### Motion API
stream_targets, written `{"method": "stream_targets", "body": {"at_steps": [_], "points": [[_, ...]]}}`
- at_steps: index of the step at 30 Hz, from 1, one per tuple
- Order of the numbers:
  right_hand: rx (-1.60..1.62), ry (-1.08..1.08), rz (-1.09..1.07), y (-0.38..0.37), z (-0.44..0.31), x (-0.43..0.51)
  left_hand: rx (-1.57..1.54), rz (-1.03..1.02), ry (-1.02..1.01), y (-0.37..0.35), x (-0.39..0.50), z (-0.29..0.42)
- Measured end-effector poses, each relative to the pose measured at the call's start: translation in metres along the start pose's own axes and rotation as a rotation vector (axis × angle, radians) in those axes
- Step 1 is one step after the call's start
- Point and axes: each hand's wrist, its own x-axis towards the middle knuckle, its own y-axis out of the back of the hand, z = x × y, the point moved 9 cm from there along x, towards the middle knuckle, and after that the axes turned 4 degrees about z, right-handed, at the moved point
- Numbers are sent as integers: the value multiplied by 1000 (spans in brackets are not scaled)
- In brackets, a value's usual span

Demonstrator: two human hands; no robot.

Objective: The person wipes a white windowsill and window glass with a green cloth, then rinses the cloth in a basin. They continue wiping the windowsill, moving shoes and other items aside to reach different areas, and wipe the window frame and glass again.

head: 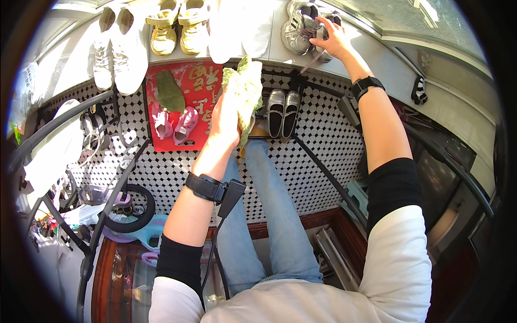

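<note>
My left hand (227, 115) grips a crumpled pale green cloth (249, 87), raised above the floor in front of my legs. At the upper right, my right hand (335, 42) is at a pair of grey sneakers (298, 30) on the white ledge (278, 48). Its thumb and fingers are spread over the right-hand shoe, partly covering it; whether they grip it is unclear. A thin pinkish strip (313, 61) hangs from beside that shoe over the ledge's edge.
White sneakers (121, 52), yellow sneakers (177, 30) and overexposed white shoes (238, 30) line the ledge. Below, a red mat (202, 133) bears pink children's shoes (173, 123) and a green cloth (169, 91). Silver shoes (282, 113) stand nearby. Black metal bars (117, 185) flank me.
</note>
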Motion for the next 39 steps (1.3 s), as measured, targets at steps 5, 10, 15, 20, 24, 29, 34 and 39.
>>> {"method": "stream_targets", "body": {"at_steps": [5, 10, 15, 20, 24, 29, 34, 39], "points": [[-14, -50, 34, -12, 6, 19, 107, 19, -11, -9, 9, -9], [-79, -28, 33, -10, 16, 29, 94, 90, 3, -14, 21, -25], [-106, -85, -149, 13, 72, 16, 96, 111, 27, -24, 22, -34], [-273, -450, -189, 45, 168, -7, 130, 57, 7, -32, 30, -40], [-344, -610, -179, 45, 206, -25, 144, 84, -8, -17, 45, -38], [-286, -655, 346, 62, 164, -31, 133, -70, -54, -18, 62, -23], [1123, -438, 322, -14, -1, -45, 198, -4, -193, -42, 82, -2], [2445, -497, 140, -54, -115, -100, 1535, -356, -876, -153, 58, -16]]}}
